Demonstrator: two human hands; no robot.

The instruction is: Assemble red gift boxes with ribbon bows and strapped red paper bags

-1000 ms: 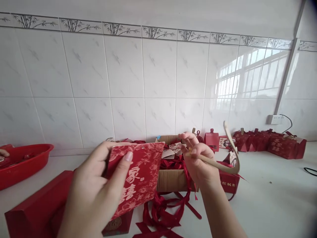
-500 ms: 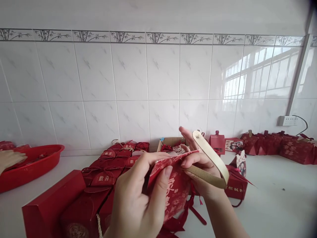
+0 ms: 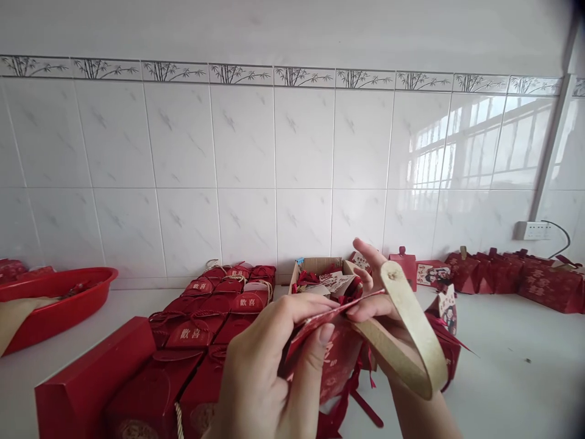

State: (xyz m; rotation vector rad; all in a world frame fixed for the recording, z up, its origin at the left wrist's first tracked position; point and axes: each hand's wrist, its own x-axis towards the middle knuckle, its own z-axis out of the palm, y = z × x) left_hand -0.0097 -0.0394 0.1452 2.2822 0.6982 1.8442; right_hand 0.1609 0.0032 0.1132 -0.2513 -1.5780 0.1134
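Observation:
A red printed gift box (image 3: 340,366) with white characters is held up in front of me, its upper flap tilted. My left hand (image 3: 274,366) grips it from the left, thumb on the front of the flap and fingers behind. My right hand (image 3: 381,311) is at the flap's right end, its thumb pressed at the edge and one finger pointing up. A gold strap (image 3: 423,341) with a hole near its free end loops out from my right hand. The strap's other end is hidden at the thumb.
Rows of red gift boxes (image 3: 196,332) stand at left. Behind my hands is a cardboard box (image 3: 320,266) of cards and ribbons. More red boxes (image 3: 551,283) line the wall at right. Another person's forearm (image 3: 13,320) reaches over a red basin (image 3: 103,283).
Both my hands have shifted slightly right and down with the box, whose flap looks flatter. The strap loop hangs lower and nearer. The other person's arm has moved at the basin.

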